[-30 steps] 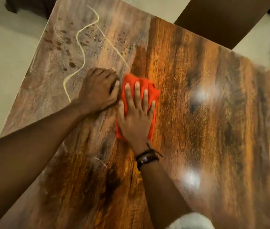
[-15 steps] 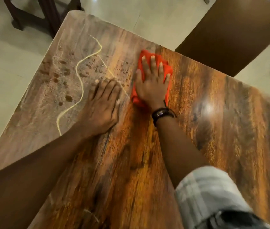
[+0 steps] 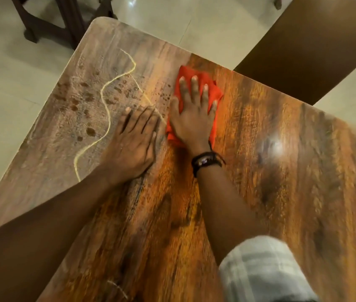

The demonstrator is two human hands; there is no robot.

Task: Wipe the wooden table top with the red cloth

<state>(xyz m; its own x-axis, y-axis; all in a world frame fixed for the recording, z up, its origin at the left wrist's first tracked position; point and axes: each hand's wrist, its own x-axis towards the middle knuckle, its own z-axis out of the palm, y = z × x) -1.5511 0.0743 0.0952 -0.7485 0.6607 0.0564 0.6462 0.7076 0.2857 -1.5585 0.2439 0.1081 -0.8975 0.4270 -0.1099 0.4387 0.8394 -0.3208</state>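
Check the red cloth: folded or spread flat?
Folded or bunched: the red cloth is a compact pad, barely wider than the flat right hand pressing it.

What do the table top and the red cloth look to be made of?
Table top: wood or wood-look laminate, glossy where the grain is dark orange and lamp glare shows, dull and spotted at the left. Red cloth: soft woven or microfibre fabric, matte, folds creasing under the right hand.
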